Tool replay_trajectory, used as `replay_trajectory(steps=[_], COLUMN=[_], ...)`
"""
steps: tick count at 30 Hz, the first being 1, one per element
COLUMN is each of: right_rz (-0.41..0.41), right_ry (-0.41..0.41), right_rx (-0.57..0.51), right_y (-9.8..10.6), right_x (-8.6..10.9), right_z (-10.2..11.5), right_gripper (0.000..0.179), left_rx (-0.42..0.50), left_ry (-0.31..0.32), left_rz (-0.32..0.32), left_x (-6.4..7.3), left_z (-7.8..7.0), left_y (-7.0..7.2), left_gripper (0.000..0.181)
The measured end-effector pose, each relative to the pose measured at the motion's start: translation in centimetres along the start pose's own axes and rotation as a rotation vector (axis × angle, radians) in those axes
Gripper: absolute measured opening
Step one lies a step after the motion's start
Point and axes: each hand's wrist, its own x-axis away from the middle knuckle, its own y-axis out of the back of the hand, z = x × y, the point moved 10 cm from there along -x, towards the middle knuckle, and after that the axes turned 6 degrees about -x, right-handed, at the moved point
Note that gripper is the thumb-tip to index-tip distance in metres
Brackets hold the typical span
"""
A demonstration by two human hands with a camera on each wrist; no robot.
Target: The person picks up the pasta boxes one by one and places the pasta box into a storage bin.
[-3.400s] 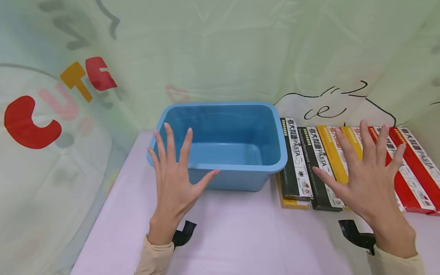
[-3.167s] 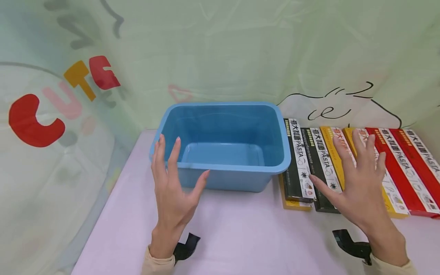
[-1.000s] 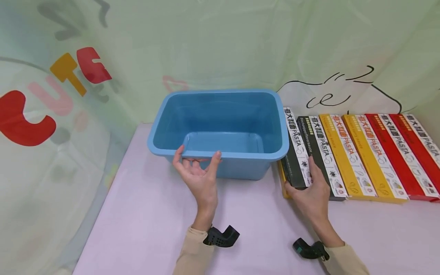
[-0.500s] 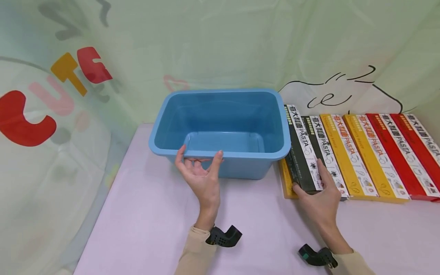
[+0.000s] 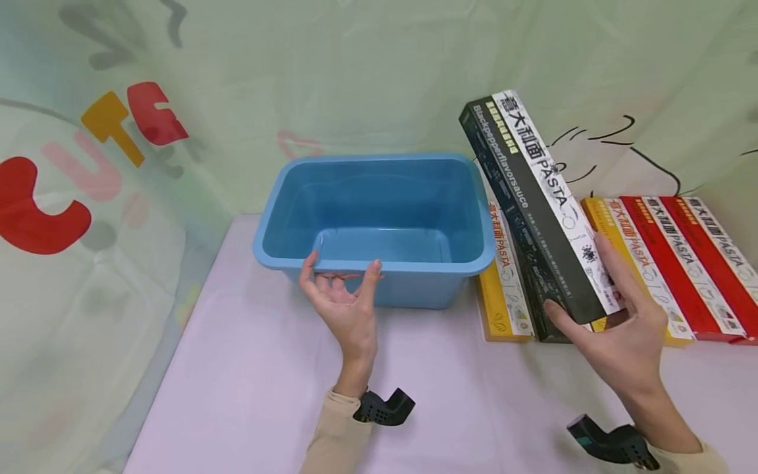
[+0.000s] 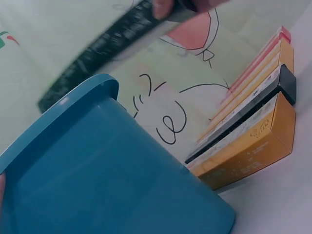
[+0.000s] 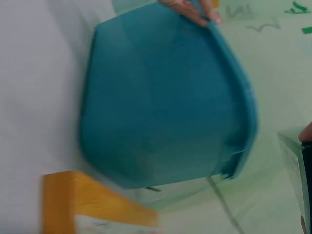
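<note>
My right hand (image 5: pixel 628 336) grips the near end of a black pasta box (image 5: pixel 533 204), thumb on one side and fingers on the other. The box is raised and tilted above the row, its far end up near the bin's right side; in the left wrist view it is the blurred dark box (image 6: pixel 107 46). My left hand (image 5: pixel 346 309) holds the front rim of a blue plastic bin (image 5: pixel 379 266), with some fingers curled beneath the rim. Inside the bin only its bare bottom shows. In the right wrist view the left hand's fingers (image 7: pixel 187 9) are at the rim.
Right of the bin lies a row of pasta boxes: a yellow box (image 5: pixel 503 296), a black box (image 5: pixel 547 329) partly covered, another yellow box (image 5: pixel 681 329) and red boxes (image 5: pixel 701 289). A printed curtain (image 5: pixel 379 79) hangs behind the table (image 5: pixel 249 368).
My right hand has lifted the black pasta box off the pile and moved right and upward with it, uncovering the yellow box beneath. The left hand keeps its place at the bin's rim.
</note>
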Motion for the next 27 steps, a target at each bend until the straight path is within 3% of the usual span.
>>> replay_trajectory(steps=[5, 13, 18, 27], right_rz=[0.173, 0.520, 0.644, 0.876], right_ry=[0.140, 0.208, 0.260, 0.163], right_rx=[-0.044, -0.012, 0.045, 0.156], right_y=[-1.7, -6.6, -9.4, -13.7], right_x=[-3.3, -7.5, -9.3, -10.6], right_z=[3.6, 7.2, 6.7, 3.5], right_gripper=[0.078, 0.099, 0.102, 0.089], left_rx=[-0.004, -0.011, -0.025, -0.018], left_ry=[-0.019, -0.014, -0.002, 0.019], left_rz=[-0.002, 0.012, 0.014, 0.006], left_x=[-0.1, 0.0, 0.0, 0.0], left_z=[-0.1, 0.0, 0.1, 0.3], left_y=[0.3, 0.0, 0.1, 0.2], left_gripper=[0.086, 0.089, 0.089, 0.089])
